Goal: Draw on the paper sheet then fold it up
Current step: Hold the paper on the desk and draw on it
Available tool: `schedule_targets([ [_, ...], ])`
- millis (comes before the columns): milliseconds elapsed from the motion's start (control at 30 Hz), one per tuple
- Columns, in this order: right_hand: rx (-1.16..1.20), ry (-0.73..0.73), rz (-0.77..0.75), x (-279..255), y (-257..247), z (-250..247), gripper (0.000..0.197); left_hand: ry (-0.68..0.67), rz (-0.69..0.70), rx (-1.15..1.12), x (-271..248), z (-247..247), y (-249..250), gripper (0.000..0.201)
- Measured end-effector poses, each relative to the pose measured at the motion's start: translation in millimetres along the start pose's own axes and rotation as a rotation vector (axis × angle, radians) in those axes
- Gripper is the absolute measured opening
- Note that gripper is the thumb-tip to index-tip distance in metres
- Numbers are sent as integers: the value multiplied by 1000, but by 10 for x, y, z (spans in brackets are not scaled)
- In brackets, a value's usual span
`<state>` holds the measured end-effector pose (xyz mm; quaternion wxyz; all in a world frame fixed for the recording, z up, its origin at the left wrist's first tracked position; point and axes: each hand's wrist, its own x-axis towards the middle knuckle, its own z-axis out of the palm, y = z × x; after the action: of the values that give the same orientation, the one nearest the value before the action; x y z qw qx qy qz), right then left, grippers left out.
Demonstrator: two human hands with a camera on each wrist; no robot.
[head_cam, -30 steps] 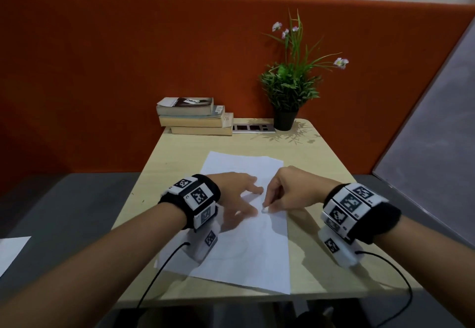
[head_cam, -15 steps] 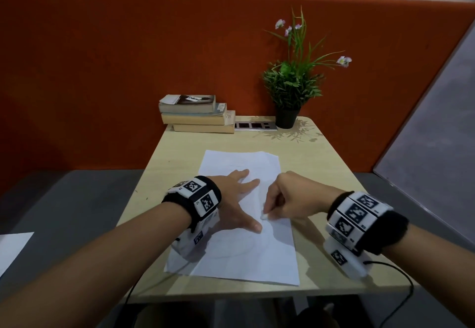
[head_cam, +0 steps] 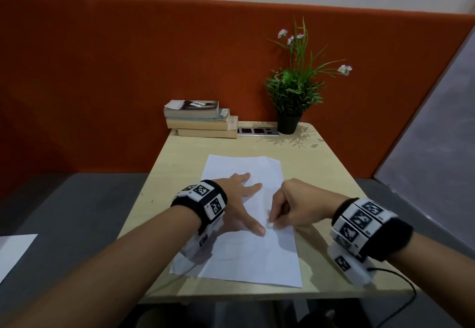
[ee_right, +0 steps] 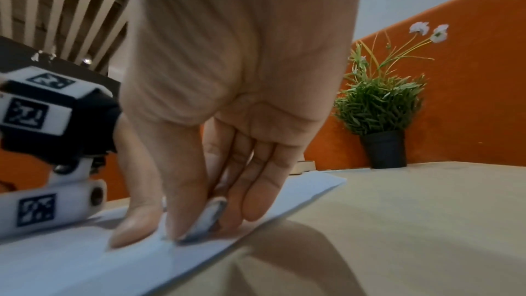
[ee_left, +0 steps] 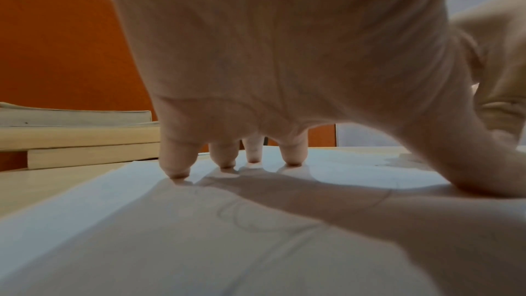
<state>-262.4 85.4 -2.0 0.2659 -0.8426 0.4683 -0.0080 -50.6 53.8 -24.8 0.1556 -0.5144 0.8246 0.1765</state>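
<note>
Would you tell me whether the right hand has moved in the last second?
Yes: the right hand, pinching a small white object, has slid slightly toward the person along the paper sheet, away from the stack of books.

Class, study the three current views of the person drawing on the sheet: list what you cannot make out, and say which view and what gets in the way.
1. Small white object pinched in the right hand: fingers cover most of it in head and right wrist views.
2. Pencil lines on the paper sheet: too faint in the head view, shadowed by the left hand in the left wrist view.
3. Top book's cover text: too small.
</note>
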Motion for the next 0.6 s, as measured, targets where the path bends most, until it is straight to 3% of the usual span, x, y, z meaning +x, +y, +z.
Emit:
schedule_targets([
  [67, -21, 13, 6, 79, 0, -58, 11, -16, -15, 10, -14, -23, 8, 131],
  [267, -57, 268, 111, 567, 76, -150, 9, -16, -75, 25, 42, -81, -56, 131],
  [500, -3, 21, -32, 132, 16, 22, 11, -16, -82, 1, 84, -26, -84, 137],
  [600, -9, 70, -13, 222, 31, -41, 9, -23, -87, -4, 97, -21, -77, 142],
])
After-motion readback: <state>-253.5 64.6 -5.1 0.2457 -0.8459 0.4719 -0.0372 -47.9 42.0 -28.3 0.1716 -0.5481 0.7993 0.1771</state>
